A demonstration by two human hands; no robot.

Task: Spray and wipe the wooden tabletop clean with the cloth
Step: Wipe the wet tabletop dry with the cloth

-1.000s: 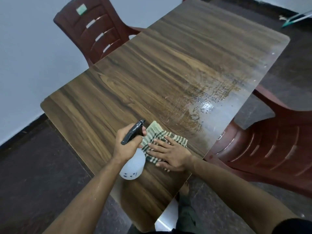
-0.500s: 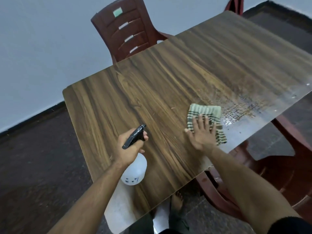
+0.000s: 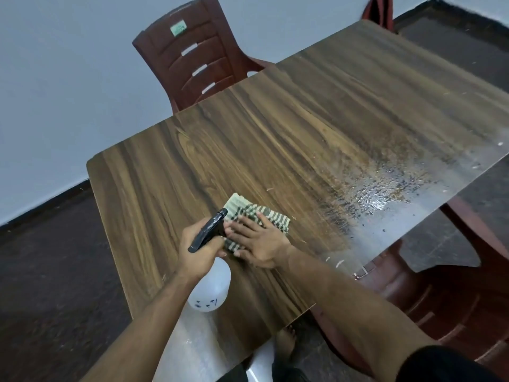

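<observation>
The wooden tabletop (image 3: 289, 139) fills the middle of the view, with a wet, beaded patch (image 3: 385, 194) near its right edge. A green-and-white checked cloth (image 3: 256, 210) lies folded on the near part of the top. My right hand (image 3: 259, 244) presses flat on the cloth, fingers spread. My left hand (image 3: 199, 250) is closed around a white spray bottle (image 3: 210, 290) with a black trigger head (image 3: 209, 232), held just left of the cloth and above the near table edge. The bottle's neck is hidden by my fingers.
A dark red plastic chair (image 3: 192, 59) stands at the table's far side against the pale wall. Another red chair (image 3: 454, 299) sits at the right, partly under the table edge. My bare foot (image 3: 286, 340) shows on the dark floor below.
My right hand has slid the cloth back left from beside the wet patch until it sits next to the spray bottle. The left hand keeps its hold on the bottle.
</observation>
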